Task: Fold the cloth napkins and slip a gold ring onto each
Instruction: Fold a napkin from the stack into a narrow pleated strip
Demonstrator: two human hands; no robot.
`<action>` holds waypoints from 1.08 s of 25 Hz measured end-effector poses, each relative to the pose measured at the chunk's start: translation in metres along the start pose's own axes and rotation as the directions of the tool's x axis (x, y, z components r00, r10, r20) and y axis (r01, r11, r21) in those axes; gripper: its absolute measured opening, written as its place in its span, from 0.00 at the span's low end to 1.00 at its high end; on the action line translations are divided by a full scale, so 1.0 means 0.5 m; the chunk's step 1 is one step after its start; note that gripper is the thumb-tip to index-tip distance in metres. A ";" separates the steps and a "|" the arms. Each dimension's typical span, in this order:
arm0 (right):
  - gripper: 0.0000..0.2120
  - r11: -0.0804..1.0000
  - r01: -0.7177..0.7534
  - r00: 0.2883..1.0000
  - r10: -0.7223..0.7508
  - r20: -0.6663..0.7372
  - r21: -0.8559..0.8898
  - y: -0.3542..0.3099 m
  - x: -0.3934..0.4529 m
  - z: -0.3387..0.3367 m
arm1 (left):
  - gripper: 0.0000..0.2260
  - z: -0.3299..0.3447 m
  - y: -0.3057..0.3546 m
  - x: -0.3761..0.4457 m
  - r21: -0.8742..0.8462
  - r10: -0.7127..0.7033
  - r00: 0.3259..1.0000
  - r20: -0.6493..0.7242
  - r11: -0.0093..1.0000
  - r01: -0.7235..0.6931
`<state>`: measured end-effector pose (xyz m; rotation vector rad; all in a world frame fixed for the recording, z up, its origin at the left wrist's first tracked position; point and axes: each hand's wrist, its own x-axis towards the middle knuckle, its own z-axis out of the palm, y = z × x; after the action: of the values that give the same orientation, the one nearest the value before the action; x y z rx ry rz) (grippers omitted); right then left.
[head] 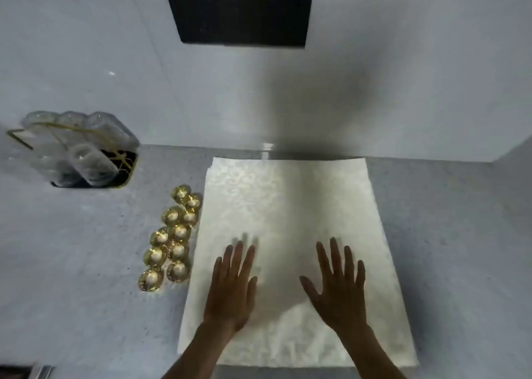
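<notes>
Brightness: we see a moderately lit scene in cool, grey-white tones.
Light source: we judge it comes from above and behind us, since a broad soft shadow falls forward over the napkin [288, 220] and up the wall [403, 76].
Shadows: we note the darkest patch between the left hand [230, 295] and right hand [336, 289].
Glare: we see bright highlights on the gold rings [169, 237] and a small glint at the wall's base.
Blur: we find the left fingertips smeared by motion; the glasses [83, 148] look soft.
Distortion: we see wide-angle bending, the worktop [72, 249] edge and wall lines curving outward.
</notes>
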<state>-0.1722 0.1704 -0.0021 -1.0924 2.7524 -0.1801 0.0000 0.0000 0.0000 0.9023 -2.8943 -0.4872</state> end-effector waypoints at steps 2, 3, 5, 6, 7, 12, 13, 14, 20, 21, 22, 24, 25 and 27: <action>0.37 1.000 0.009 0.998 -0.009 0.056 -0.010 -0.001 0.010 0.051 | 0.27 0.048 -0.010 0.034 0.064 0.050 0.999 0.014 0.997 -0.051; 0.37 0.999 0.034 0.998 -0.033 0.052 -0.020 0.000 0.015 0.077 | 0.27 0.070 -0.018 0.056 0.096 0.084 0.996 -0.001 0.992 -0.084; 0.36 0.996 0.051 0.998 -0.049 0.027 -0.072 0.010 0.039 0.131 | 0.27 0.119 -0.038 0.108 0.085 0.082 0.997 0.011 0.993 -0.083; 0.35 0.994 0.072 0.997 -0.072 0.002 -0.082 0.012 0.053 0.144 | 0.27 0.137 -0.046 0.122 0.090 0.077 0.997 0.014 0.993 -0.078; 0.35 0.991 0.087 0.995 -0.091 -0.033 -0.098 0.016 0.059 0.151 | 0.27 0.155 -0.052 0.128 0.098 0.077 0.997 -0.005 0.992 -0.076; 0.33 0.996 0.058 0.985 -0.069 -0.156 -0.074 0.015 0.057 0.173 | 0.29 0.188 -0.067 0.118 0.115 0.102 0.989 -0.111 0.989 -0.089; 0.33 0.996 0.044 0.983 -0.058 -0.173 -0.080 0.016 0.062 0.171 | 0.30 0.185 -0.066 0.122 0.094 0.087 0.988 -0.126 0.993 -0.075; 0.33 0.997 0.036 0.984 -0.046 -0.170 -0.067 0.017 0.061 0.171 | 0.29 0.181 -0.063 0.121 0.082 0.082 0.987 -0.139 0.994 -0.071; 0.29 0.993 0.109 0.985 -0.101 -0.140 0.050 0.014 0.037 0.151 | 0.15 0.147 -0.024 0.021 0.053 0.130 0.963 -0.234 0.991 -0.121; 0.28 0.984 0.166 0.970 -0.151 -0.190 0.070 0.019 0.013 0.141 | 0.17 0.147 -0.024 -0.013 0.078 0.152 0.975 -0.163 0.987 -0.141; 0.26 0.969 0.231 0.952 -0.207 -0.224 0.087 0.028 -0.018 0.137 | 0.20 0.143 -0.032 -0.045 0.087 0.168 0.982 -0.091 0.983 -0.160; 0.25 0.931 0.350 0.922 -0.324 -0.214 0.100 0.057 -0.079 0.129 | 0.26 0.138 -0.053 -0.089 0.013 0.196 0.981 -0.007 0.980 -0.196; 0.26 0.925 0.371 0.922 -0.357 -0.151 0.076 0.074 -0.108 0.130 | 0.28 0.139 -0.064 -0.102 -0.006 0.216 0.976 0.024 0.976 -0.216; 0.28 0.940 0.340 0.939 -0.337 -0.072 0.039 0.098 -0.147 0.151 | 0.30 0.139 -0.076 -0.111 -0.013 0.226 0.973 0.055 0.974 -0.226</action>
<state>-0.1367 0.2529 -0.0760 -1.5658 2.5740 -0.3327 0.0555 0.0211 -0.0764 0.5557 -2.9928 -0.5094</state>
